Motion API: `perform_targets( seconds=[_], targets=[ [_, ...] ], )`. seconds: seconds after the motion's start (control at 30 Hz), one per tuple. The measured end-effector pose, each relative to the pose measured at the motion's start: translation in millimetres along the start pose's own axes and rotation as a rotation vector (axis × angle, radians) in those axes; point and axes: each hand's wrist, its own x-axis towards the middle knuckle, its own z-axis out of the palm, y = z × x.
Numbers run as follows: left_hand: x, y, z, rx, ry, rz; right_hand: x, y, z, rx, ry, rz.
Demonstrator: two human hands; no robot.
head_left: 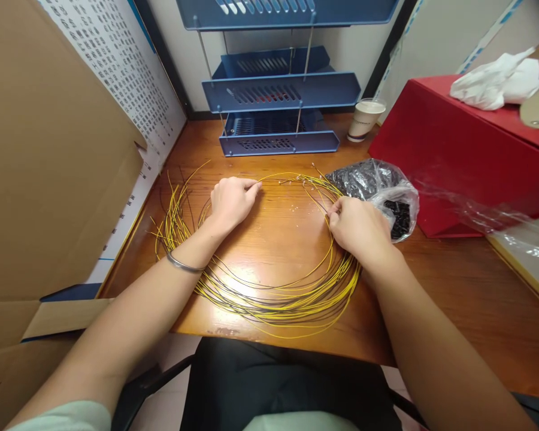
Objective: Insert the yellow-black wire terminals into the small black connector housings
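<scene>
A loose coil of thin yellow and dark wires (278, 308) lies on the wooden table, curving round in front of me. My left hand (234, 202) is at the coil's upper left, its thumb and forefinger pinched on a yellow wire (276, 175) that arcs toward the right. On the right side, my right hand (357, 224) has its fingertips closed on a thin wire of the bundle. Small pale tips show on the wire ends near the top right. Just beyond my right hand sits a clear plastic bag (371, 179) of small black pieces.
A blue tiered tray rack (278, 143) stands at the back, with a paper cup (363, 121) beside it. A red box (467, 155) with crumpled white tissue (496, 81) on it is at the right. Cardboard (58, 179) walls the left side. The wooden table (260, 239) ends before my lap.
</scene>
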Motion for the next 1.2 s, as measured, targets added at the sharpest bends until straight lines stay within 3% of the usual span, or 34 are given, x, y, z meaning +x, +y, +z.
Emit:
perform_targets(
  seconds=[0.2,0.37,0.5,0.73,0.87,1.03,1.1,1.2],
  targets=[
    [2,-1,1.1,-0.190,0.113,-0.042,0,0,2,0.021,0.025,-0.009],
    [1,1,4.7,-0.430,0.215,0.113,0,-3,0,0.097,0.078,-0.014],
    [-4,7,3.0,-0.458,0.286,0.193,1,-5,2,0.157,0.121,-0.042],
    [-8,8,-9.8,-0.437,0.474,0.376,6,-3,7,0.317,0.422,-0.189],
    [-9,6,-13.8,-0.377,0.422,0.601,4,-5,2,0.341,0.596,-0.388],
    [-19,13,-10.6,-0.309,0.312,0.865,-1,-12,1,0.338,0.533,-0.634],
    [-24,18,-10.8,-0.282,0.228,0.854,-1,-13,2,0.324,0.459,-0.653],
    [-29,24,-17.5,-0.159,0.048,0.658,1,-12,0,0.303,0.359,-0.556]
  ],
)
